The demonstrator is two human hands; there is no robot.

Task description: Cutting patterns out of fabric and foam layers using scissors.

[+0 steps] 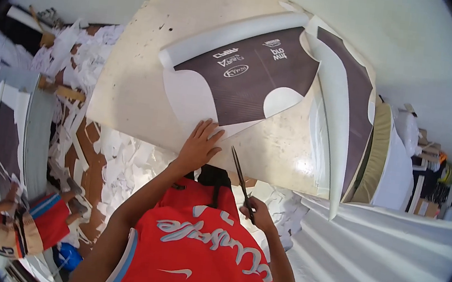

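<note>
My left hand (201, 144) lies with fingers apart on the lower left edge of a white paper sheet (186, 100) printed with a dark garment-panel shape (245, 98) and white logos. The sheet rests on a pale worktable (133, 75), its top edge curled into a roll. In my right hand (257, 211) is a pair of long dark scissors (239, 170), pointing up at the table's near edge, to the right of my left hand and apart from the sheet. To the right, a second printed sheet (352, 111) lies with a long white curled strip hanging over the edge.
Heaps of white paper scraps (124, 157) cover the floor around the table. Another person (49, 221) in a tan and red top is at lower left, beside a grey panel (37, 136). Boxes (425, 208) are stacked at right, above white draped material (386, 248).
</note>
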